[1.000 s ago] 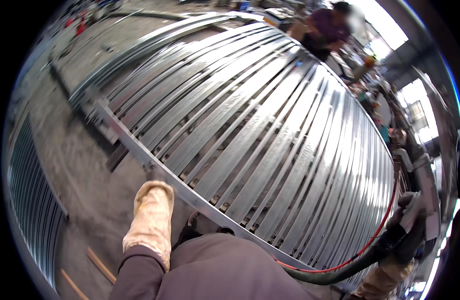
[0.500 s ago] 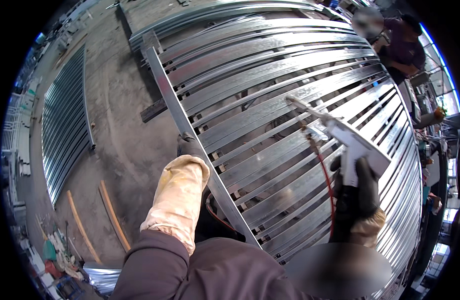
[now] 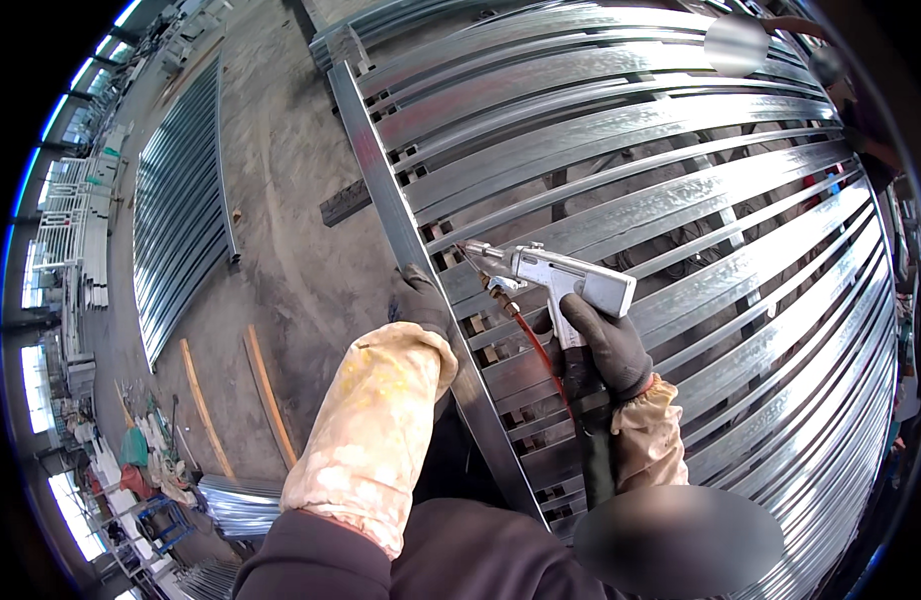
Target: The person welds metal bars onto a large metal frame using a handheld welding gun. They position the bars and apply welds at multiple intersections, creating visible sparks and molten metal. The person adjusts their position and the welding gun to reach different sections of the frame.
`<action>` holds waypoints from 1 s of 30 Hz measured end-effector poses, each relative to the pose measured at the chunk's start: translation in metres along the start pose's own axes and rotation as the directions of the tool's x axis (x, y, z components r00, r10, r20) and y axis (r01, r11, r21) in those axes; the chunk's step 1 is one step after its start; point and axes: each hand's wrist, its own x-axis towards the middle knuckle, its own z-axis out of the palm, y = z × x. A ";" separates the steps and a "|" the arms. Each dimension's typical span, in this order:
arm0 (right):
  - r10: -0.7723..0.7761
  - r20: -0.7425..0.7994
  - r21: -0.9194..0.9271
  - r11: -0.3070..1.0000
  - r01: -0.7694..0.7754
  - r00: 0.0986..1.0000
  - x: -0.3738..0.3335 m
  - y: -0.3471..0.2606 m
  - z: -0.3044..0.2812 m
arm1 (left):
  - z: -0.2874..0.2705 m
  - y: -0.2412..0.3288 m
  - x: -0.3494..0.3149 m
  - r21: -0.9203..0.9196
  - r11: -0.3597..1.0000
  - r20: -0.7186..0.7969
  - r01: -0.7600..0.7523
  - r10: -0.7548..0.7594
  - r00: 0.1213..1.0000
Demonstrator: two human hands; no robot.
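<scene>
My right hand (image 3: 611, 345), in a dark glove, is closed round the grip of a silver pistol-shaped welding gun (image 3: 587, 284). A red hose and a thick black cable run from the gun back toward me. The gun's narrow tip points left, close to the end bar (image 3: 389, 195) of a large galvanized metal frame. My left hand (image 3: 421, 298), also gloved, is wrapped over the outer edge of that bar; its fingertips are partly hidden. Long parallel metal tubes (image 3: 621, 205) run right from the bar, with small dark-ended pieces between them.
Another slatted metal panel (image 3: 186, 200) lies on the floor at the left. Two wooden strips (image 3: 269, 395) lie nearer me. A steel beam (image 3: 343, 204) juts out under the frame. Part of another person (image 3: 876, 150) shows at the far right.
The welding gun has moved left, its tip now close to the end bar. My left hand stays on the bar. The whole view has shifted slightly.
</scene>
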 end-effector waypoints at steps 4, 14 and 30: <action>0.042 0.016 -0.008 0.999 -0.042 0.999 0.011 0.000 0.001 | 0.000 0.014 -0.010 -0.012 1.000 0.086 -0.008 0.009 0.996; 0.059 0.052 0.030 0.998 -0.061 0.997 0.041 0.020 0.005 | -0.002 0.013 -0.008 -0.007 1.000 0.044 -0.003 0.003 0.999; 0.043 0.110 0.046 0.998 -0.048 0.993 0.052 0.027 0.001 | 0.007 0.003 -0.003 0.022 0.999 -0.011 -0.032 0.032 0.999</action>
